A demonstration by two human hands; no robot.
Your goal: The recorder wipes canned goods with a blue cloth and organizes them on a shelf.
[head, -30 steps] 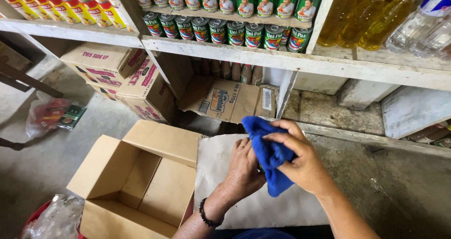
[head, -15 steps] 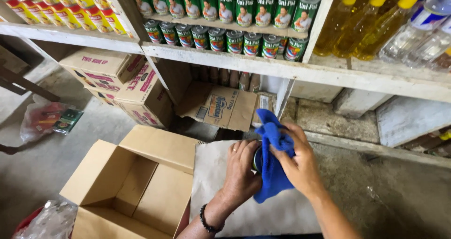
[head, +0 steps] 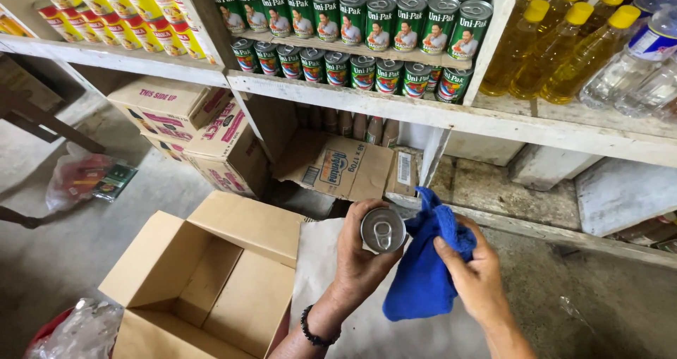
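**Can upright in the left hand, blue cloth in the right**

Head view: The tin can (head: 383, 230) sits near the middle of the frame, its long axis running roughly toward the camera, so the silver pull-tab lid faces up and the body is mostly hidden below. The left hand (head: 360, 260) comes up from 6 o'clock, wrist bent back, with a dark beaded bracelet (head: 315, 329) on it; its fingers (head: 352, 221) are wrapped around the can's side from 9 o'clock, clenched on it, the lid standing clear above them. At 3 o'clock of the can, touching or just beside it, hangs a blue cloth (head: 427, 267). The right hand (head: 476, 274) enters from 5 o'clock, palm turned toward the can, its fingers pinching the cloth bunched at the top, the rest drooping down.

At 8 o'clock of the hands an open cardboard box (head: 204, 274) lies on the floor. At 12 o'clock a white shelf (head: 367, 105) carries rows of green-labelled cans (head: 352, 20), with bottles of yellow oil (head: 557, 41) at 1 o'clock.
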